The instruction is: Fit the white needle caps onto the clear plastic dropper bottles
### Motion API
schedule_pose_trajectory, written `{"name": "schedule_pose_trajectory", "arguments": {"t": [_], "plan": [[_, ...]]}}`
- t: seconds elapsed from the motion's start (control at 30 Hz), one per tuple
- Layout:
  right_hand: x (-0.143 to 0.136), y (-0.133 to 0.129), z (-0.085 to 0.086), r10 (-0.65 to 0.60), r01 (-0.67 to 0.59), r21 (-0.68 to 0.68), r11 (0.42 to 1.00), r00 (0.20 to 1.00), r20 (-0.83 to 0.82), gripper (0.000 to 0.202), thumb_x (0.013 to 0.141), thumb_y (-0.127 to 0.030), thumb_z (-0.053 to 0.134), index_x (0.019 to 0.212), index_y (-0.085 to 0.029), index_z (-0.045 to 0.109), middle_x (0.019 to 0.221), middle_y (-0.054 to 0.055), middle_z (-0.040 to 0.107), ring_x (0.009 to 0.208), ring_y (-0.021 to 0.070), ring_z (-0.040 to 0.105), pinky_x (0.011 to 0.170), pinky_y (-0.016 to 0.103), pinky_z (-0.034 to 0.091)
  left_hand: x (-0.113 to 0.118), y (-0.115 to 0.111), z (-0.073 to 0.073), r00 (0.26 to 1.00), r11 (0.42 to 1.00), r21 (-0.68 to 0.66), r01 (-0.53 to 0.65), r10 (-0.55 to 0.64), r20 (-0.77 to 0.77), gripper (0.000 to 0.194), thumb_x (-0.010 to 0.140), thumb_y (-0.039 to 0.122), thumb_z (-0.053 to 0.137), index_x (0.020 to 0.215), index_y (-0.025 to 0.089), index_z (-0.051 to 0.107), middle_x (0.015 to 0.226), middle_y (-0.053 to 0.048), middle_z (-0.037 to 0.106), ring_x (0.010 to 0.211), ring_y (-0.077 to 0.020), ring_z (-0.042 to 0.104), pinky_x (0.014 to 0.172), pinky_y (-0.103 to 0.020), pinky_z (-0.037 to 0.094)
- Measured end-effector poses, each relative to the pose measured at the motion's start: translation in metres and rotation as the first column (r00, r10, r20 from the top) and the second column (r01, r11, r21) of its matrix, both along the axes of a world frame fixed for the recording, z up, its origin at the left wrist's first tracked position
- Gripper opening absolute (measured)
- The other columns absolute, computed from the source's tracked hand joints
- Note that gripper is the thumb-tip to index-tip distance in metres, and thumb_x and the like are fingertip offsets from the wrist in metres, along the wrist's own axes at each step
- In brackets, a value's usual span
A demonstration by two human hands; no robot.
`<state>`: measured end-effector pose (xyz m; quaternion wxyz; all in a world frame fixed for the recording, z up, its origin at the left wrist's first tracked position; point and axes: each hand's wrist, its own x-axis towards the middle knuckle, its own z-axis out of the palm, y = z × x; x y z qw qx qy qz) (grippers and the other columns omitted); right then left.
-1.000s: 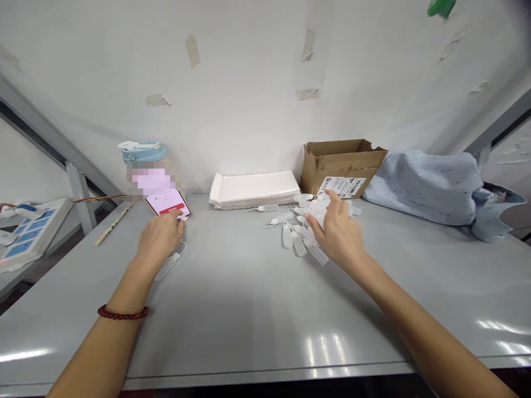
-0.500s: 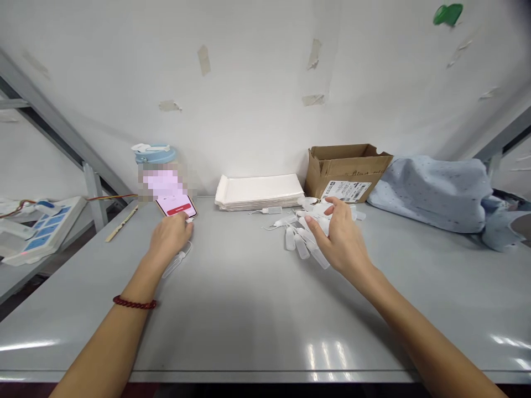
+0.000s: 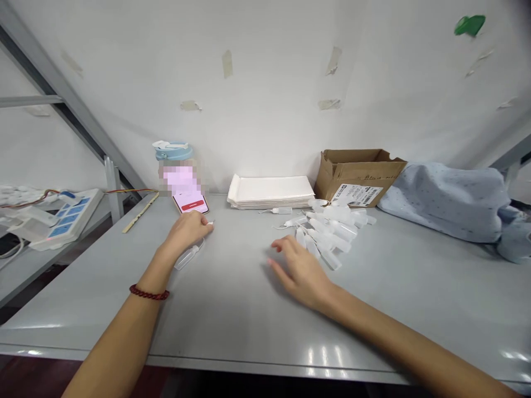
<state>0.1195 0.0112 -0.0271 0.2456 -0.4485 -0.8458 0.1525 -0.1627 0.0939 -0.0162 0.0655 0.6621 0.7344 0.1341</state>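
My right hand [image 3: 305,271] is above the worktop [image 3: 236,309], at the near left side of the pile of bottles [image 3: 332,226]. Its thumb and fingers stand apart with nothing between them; whether any finger touches the pile, I cannot tell. My left hand [image 3: 186,228] is at the near end of the phone [image 3: 193,205], toward the worktop's left edge. Its fingers are curled in, with a small white tip [image 3: 210,223] showing beside them; whether they are clamped on it, I cannot tell.

Location: the pile lies toward the far edge, right of the middle, in front of the cardboard box [image 3: 365,171]. One loose bottle [image 3: 186,258] lies beside my left wrist. Another, the outlying bottle [image 3: 282,210], lies just in front of the white stack [image 3: 271,190].

Handling, as judged: thin translucent plastic, light, soft-walled, likely to give under a squeeze and to slide on the glossy surface. Breakage appears unlikely; the slender tips and thin strands look the weakest and could snag in the pile. Recommended hold: thumb and forefinger across the body near the shoulder, pressure slight, strand left free.
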Motion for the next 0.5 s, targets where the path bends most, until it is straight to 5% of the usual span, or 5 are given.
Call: {"name": "schedule_pose_trajectory", "arguments": {"t": [0.1, 0.33, 0.5], "plan": [[-0.044, -0.006, -0.001, 0.179, -0.171, -0.083, 0.982, 0.978, 0.102, 0.026, 0.090, -0.027, 0.046, 0.110, -0.012, 0.051, 0.105, 0.014, 0.058, 0.091, 0.0257, 0.057, 0.073, 0.038, 0.050, 0.004, 0.000, 0.002, 0.998, 0.999, 0.041, 0.002, -0.005, 0.065, 0.015, 0.061, 0.032, 0.056, 0.055, 0.020, 0.061, 0.056, -0.006, 0.064, 0.062, -0.0258, 0.061, 0.055, -0.029, 0.039], [-0.161, 0.009, -0.007, 0.112, -0.113, 0.027, 0.993, 0.993, 0.047, 0.057, 0.085, -0.047, 0.051, 0.113, 0.002, 0.049, 0.109, 0.024, 0.052, 0.098, 0.0333, 0.045, 0.080, 0.047, 0.045, 0.013, -0.001, 0.013, 0.953, 0.969, 0.220, -0.110, 0.040, 0.301, 0.029, 0.065, 0.038, 0.056, 0.079, 0.014, 0.066, 0.068, -0.004, 0.065, 0.067, -0.0205, 0.060, 0.064, -0.027, 0.043], [-0.198, 0.019, -0.013, 0.156, -0.156, 0.015, 0.988, 0.987, 0.029, 0.039, 0.084, -0.029, 0.051, 0.111, -0.001, 0.051, 0.107, 0.024, 0.053, 0.094, 0.0333, 0.046, 0.074, 0.046, 0.045, 0.012, -0.002, 0.013, 0.897, 0.948, 0.279, -0.152, 0.014, 0.442, 0.033, 0.067, 0.042, 0.059, 0.083, 0.015, 0.065, 0.072, -0.002, 0.063, 0.069, -0.0180, 0.057, 0.065, -0.027, 0.043]]}}
